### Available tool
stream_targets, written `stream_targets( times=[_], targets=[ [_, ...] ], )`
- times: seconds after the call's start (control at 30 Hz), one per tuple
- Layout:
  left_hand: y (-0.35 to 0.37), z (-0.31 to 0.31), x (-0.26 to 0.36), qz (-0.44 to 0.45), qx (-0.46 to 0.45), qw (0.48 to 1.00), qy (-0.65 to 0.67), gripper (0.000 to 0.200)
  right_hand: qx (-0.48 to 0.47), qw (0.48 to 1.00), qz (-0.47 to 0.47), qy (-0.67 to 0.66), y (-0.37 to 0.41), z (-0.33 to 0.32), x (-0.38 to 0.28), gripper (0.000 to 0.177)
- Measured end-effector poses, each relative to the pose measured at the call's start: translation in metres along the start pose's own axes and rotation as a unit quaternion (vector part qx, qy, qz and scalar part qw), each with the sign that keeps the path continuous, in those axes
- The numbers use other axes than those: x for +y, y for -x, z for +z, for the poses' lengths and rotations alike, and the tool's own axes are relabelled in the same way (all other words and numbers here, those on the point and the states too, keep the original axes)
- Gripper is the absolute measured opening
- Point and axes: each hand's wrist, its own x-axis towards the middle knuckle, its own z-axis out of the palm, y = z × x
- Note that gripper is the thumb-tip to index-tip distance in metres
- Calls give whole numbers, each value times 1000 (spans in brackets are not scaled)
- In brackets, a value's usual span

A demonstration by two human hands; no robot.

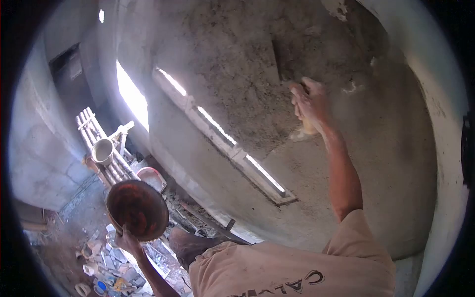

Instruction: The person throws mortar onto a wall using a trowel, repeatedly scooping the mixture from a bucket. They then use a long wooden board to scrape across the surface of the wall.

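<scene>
My right hand [310,103] is closed round the handle of a trowel [277,62], whose dark blade lies close to the rough grey plaster of the wall [222,59]. Below its fingers a pale yellowish patch shows, too unclear to name. At the lower left, my left hand [127,241] grips the rim of a round, dark bowl [137,210] with reddish-brown marks inside. The bowl is tilted, its inside facing me.
A light bucket [103,151] stands on a platform of bound poles [91,129] at the left. A narrow slotted opening [217,129] crosses the wall diagonally. Rubble and scraps [111,265] cover the floor below, and a red-rimmed container [152,178] sits beyond the bowl.
</scene>
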Motion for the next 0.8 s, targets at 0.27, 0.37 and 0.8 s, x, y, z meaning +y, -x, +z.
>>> stream_targets(
  times=[0.27,0.37,0.8],
  targets=[
    [-12,12,-36,3,-41,997,-72,31,128,973,75,179,70,-113,-38,43],
    [-7,39,-17,51,-58,997,-8,27,164,903,91,386,78,-151,-42,60],
    [-4,95,24,42,-121,992,14,33,-223,874,-285,325,88,-60,-125,54]
  ],
)
